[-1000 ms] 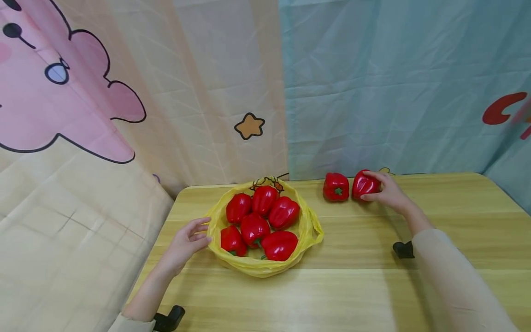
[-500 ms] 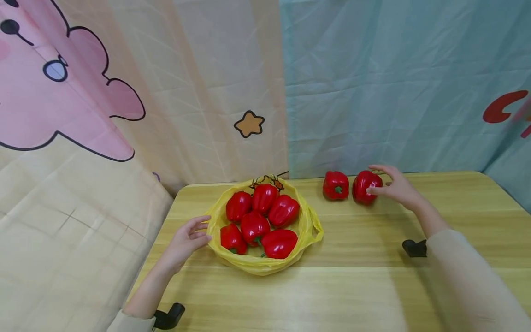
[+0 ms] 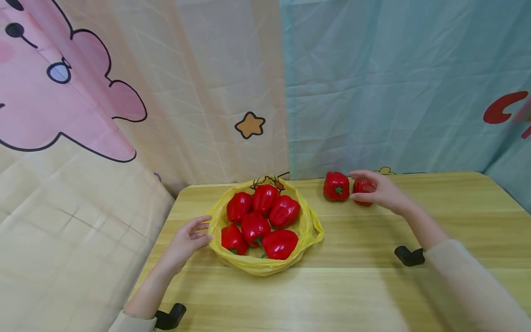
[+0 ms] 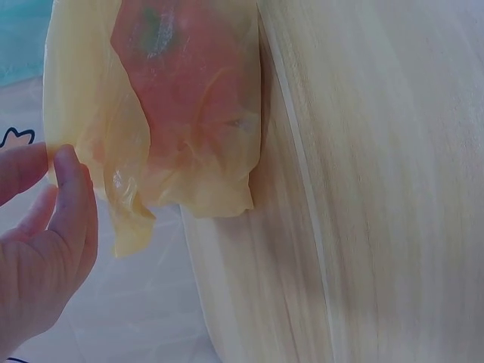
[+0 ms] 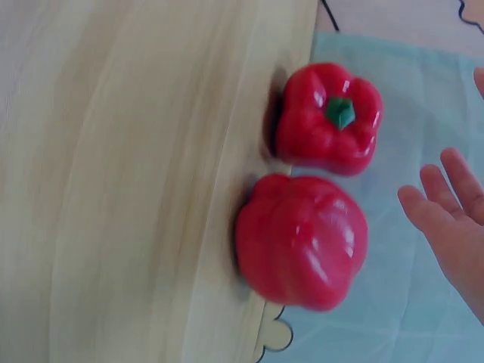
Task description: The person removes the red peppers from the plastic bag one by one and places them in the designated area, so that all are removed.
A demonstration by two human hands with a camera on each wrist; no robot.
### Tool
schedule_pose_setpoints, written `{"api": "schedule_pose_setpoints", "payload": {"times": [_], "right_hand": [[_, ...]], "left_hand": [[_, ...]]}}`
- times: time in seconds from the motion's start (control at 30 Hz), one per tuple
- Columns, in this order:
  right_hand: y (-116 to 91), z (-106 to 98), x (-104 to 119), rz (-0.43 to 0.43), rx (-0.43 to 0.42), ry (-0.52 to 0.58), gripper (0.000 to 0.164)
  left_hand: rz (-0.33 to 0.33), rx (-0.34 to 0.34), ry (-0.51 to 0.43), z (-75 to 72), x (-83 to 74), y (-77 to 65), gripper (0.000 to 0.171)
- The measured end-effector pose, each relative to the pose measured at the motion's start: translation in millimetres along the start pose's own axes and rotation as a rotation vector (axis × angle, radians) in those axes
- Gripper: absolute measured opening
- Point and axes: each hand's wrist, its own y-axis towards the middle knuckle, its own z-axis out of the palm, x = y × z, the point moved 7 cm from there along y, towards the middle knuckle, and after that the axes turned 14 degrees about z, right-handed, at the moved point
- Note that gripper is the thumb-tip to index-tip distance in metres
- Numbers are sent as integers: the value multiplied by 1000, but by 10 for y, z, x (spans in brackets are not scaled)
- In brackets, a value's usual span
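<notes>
A yellow plastic bag (image 3: 313, 226) stands open on the table with several red bell peppers (image 3: 254, 229) inside. My left hand (image 3: 187, 239) is at the bag's left rim. In the left wrist view, the fingertips (image 4: 66, 155) hold the thin edge of the bag (image 4: 200, 193), with a pepper showing through it. My right hand (image 3: 383, 191) hovers by the right-hand loose bell pepper (image 3: 364, 191), partly hiding it in the head view. In the right wrist view, the fingers (image 5: 461, 181) are spread, apart from that pepper (image 5: 302, 242). A second loose bell pepper (image 5: 329, 121) lies beside it, green stem visible.
The wooden table (image 3: 332, 295) meets a printed curtain (image 3: 373, 92) along its back edge, close behind the loose peppers. Black wrist mounts, one left (image 3: 171, 317) and one right (image 3: 410, 256), stick out from the arms.
My right hand draws back from the right-hand loose pepper, then comes leftward over it again. That pepper has shifted and turned slightly. The left hand and bag stay put.
</notes>
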Motion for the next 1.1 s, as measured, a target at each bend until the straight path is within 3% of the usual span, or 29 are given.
{"api": "schedule_pose_setpoints", "payload": {"times": [0.3,0.6,0.73,1.1], "right_hand": [[-66,354,216,-136,105,49,57],[-65,698,438,-200,199,117,55],[-60,876,552,-250,278,146,55],[-27,1282,753,-259,422,166,55]], "left_hand": [[1,-2,0,10,-5,-3,53],[-2,-4,6,-2,-8,-11,53],[1,-2,10,-6,-20,-14,53],[9,14,5,12,-31,-11,53]]}}
